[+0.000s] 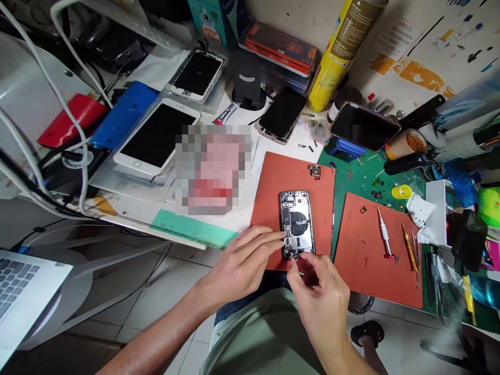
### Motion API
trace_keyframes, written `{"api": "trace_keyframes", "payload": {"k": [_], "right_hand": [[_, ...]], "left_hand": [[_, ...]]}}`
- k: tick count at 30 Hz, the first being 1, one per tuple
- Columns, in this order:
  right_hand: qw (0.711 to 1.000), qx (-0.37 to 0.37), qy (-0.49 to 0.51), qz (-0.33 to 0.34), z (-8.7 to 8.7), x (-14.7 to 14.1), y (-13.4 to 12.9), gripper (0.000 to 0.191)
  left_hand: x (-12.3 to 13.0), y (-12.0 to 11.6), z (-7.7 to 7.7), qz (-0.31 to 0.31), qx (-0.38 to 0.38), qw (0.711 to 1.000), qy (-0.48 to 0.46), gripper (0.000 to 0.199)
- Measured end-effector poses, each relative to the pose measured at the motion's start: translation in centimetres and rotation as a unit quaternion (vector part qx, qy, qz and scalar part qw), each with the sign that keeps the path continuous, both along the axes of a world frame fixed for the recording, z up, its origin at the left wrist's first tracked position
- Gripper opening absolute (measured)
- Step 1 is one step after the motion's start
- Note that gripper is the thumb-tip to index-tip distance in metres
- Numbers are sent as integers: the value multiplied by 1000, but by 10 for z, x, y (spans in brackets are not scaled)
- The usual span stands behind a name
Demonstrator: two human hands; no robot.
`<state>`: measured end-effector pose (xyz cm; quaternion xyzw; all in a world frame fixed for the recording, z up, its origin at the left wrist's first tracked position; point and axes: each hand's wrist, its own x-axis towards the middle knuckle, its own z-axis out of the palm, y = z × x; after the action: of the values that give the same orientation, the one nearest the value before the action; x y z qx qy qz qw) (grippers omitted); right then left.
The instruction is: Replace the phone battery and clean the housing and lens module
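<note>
An opened phone housing (pixel 307 229) with its inner parts showing lies on a reddish-brown mat (pixel 267 192) near the table's front edge. My left hand (pixel 244 258) reaches in from the left, its fingers stretched out and the tips on the housing's left side. From below, my right hand (pixel 322 297) comes to the housing's bottom end, thumb and index finger pinched on a small dark part (pixel 295 255). Whether that part is loose or fixed is too small to tell. Toward the mat's top right corner sits a small metal component (pixel 314 171).
A second reddish-brown mat (pixel 355 250) on the right holds a silver screwdriver (pixel 383 232) and a gold one (pixel 410 247). Behind stand a yellow can (pixel 330 67) and a phone on a blue stand (pixel 346 148). A white phone (pixel 156 135) lies left; a laptop (pixel 29 302) is lower left.
</note>
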<state>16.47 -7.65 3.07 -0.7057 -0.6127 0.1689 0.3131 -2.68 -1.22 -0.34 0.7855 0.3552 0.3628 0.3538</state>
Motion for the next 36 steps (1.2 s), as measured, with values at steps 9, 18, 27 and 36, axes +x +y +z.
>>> {"api": "trace_keyframes", "payload": {"k": [9,18,27,36], "right_hand": [[997,-6,-78,16,-2,-10,6,19],[994,0,-106,16,-1,-14,7,25],[994,6,-109,8,1,-15,5,24],[996,-15,-77,39,14,-5,10,23]], "left_hand": [[-2,0,-3,-10,-56,998,11,55],[-1,3,0,-13,114,989,90,40],[-3,2,-3,-17,140,986,93,31],[1,4,5,-61,233,964,116,30]]}}
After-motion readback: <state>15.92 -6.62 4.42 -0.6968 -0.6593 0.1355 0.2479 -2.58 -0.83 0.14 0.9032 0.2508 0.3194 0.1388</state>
